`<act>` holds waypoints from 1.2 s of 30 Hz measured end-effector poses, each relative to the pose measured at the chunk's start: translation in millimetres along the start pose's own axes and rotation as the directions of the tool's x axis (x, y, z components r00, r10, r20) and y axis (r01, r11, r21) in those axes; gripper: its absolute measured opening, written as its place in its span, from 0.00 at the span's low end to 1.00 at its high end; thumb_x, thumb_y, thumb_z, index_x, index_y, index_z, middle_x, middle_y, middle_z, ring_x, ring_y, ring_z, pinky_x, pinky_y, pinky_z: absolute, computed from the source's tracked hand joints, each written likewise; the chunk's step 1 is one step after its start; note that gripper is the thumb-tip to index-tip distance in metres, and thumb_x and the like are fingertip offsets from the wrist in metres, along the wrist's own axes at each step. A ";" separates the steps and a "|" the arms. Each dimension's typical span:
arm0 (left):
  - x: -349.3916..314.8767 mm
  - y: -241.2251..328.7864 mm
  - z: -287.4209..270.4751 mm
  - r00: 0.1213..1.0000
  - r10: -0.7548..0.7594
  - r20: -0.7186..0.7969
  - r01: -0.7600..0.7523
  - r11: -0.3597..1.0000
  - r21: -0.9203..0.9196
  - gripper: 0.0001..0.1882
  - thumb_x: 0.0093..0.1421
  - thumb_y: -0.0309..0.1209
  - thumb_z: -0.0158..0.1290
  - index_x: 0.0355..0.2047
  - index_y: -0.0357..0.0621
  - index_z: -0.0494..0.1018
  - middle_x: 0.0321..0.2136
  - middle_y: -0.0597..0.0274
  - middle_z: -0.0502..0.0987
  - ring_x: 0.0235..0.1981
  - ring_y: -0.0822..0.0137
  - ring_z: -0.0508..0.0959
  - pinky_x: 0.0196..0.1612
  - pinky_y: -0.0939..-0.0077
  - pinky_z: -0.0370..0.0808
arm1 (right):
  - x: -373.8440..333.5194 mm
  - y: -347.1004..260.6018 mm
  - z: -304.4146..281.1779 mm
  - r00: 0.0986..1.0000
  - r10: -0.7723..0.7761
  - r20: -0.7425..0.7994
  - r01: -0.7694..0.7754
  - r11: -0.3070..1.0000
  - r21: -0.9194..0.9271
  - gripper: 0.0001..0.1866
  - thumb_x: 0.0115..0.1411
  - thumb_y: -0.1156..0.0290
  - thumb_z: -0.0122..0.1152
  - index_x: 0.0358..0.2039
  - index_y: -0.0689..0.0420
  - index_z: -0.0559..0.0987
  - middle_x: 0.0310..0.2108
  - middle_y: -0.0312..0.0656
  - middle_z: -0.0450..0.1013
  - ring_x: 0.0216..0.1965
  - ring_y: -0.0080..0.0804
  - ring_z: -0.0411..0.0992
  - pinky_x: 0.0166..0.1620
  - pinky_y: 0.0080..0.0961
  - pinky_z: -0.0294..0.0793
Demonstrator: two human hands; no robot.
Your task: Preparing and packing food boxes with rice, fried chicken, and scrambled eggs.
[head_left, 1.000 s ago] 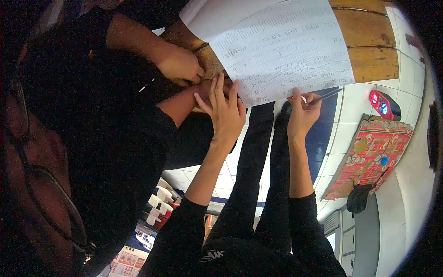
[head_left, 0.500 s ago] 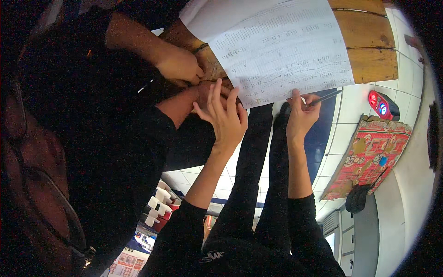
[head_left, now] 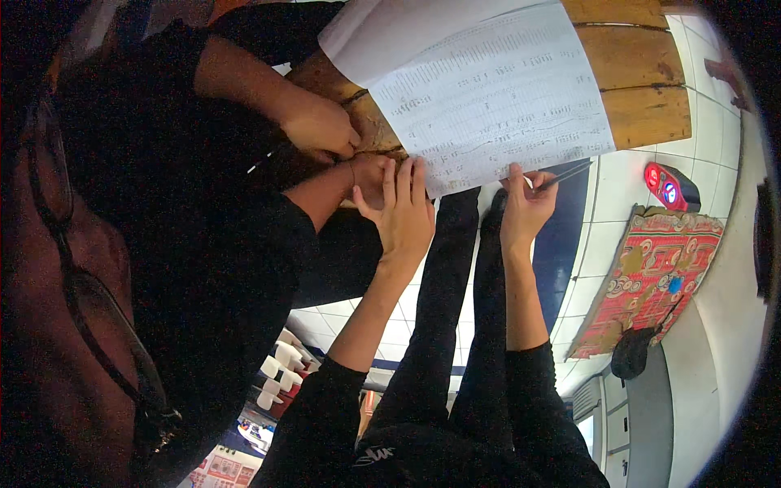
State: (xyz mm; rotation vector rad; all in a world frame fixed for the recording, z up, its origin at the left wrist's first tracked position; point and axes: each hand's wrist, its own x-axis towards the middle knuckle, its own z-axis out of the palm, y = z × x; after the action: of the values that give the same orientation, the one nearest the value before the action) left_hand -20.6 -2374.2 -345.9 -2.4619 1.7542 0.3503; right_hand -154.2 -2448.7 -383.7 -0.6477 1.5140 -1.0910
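your left hand (head_left: 404,213) lies spread, fingers on the white printed paper sheet (head_left: 488,98); your right hand (head_left: 525,207) pinches a thin dark pen (head_left: 563,175) at the sheet's lower edge.

A shop, likely — white tiled floor (head_left: 651,195), patterned mat (head_left: 651,276), stacked goods (head_left: 281,370).

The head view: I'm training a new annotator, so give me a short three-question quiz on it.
1. True or false: the right hand holds a thin dark pen.
2. The left hand rests at the lower edge of which thing? A) the white printed paper sheet B) the red patterned mat
3. What does the sheet lie on?

Key: 1 true; 2 A; 3 the brown wooden plank table.
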 end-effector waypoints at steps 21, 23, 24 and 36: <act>-22.7 14.4 -6.1 0.995 0.028 0.095 -0.026 0.999 -0.023 0.26 0.49 0.31 0.50 0.52 0.46 0.63 0.59 0.59 0.56 0.61 0.58 0.51 0.53 0.33 0.36 | -1.9 -6.6 -2.5 1.000 0.010 0.024 -0.010 1.000 -0.018 0.15 0.55 0.79 0.57 0.26 0.54 0.57 0.27 0.34 0.60 0.30 0.21 0.66 0.37 0.27 0.78; -23.5 17.1 -11.2 0.994 0.029 0.107 -0.026 0.999 -0.032 0.26 0.49 0.30 0.50 0.52 0.46 0.63 0.59 0.58 0.55 0.61 0.58 0.50 0.54 0.34 0.36 | -2.7 -12.6 -2.5 1.000 0.021 0.022 -0.022 0.999 0.030 0.13 0.56 0.77 0.55 0.27 0.55 0.58 0.28 0.36 0.60 0.30 0.23 0.66 0.37 0.26 0.77; -23.6 18.4 -14.9 0.991 0.030 0.127 -0.025 0.999 -0.038 0.27 0.49 0.30 0.50 0.52 0.46 0.63 0.59 0.57 0.55 0.61 0.57 0.50 0.54 0.34 0.37 | -4.1 -16.6 -2.4 1.000 0.004 0.029 -0.005 0.999 0.034 0.13 0.56 0.77 0.55 0.27 0.55 0.58 0.28 0.36 0.60 0.30 0.23 0.66 0.37 0.26 0.77; -177.4 24.8 -213.9 0.960 -0.230 -0.157 -0.005 0.548 -0.837 0.16 0.53 0.18 0.47 0.43 0.39 0.70 0.38 0.55 0.75 0.39 0.57 0.75 0.44 0.70 0.70 | -2.4 -81.5 69.2 0.893 0.409 0.188 -0.333 0.881 -0.336 0.21 0.59 0.59 0.49 0.48 0.59 0.65 0.42 0.46 0.67 0.34 0.36 0.68 0.34 0.32 0.68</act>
State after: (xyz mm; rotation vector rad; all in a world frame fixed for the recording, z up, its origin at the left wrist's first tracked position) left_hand -71.4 -2264.7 -94.4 -3.3750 1.7394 1.1587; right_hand -100.1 -2501.3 -307.8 -0.6348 1.5077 -0.4678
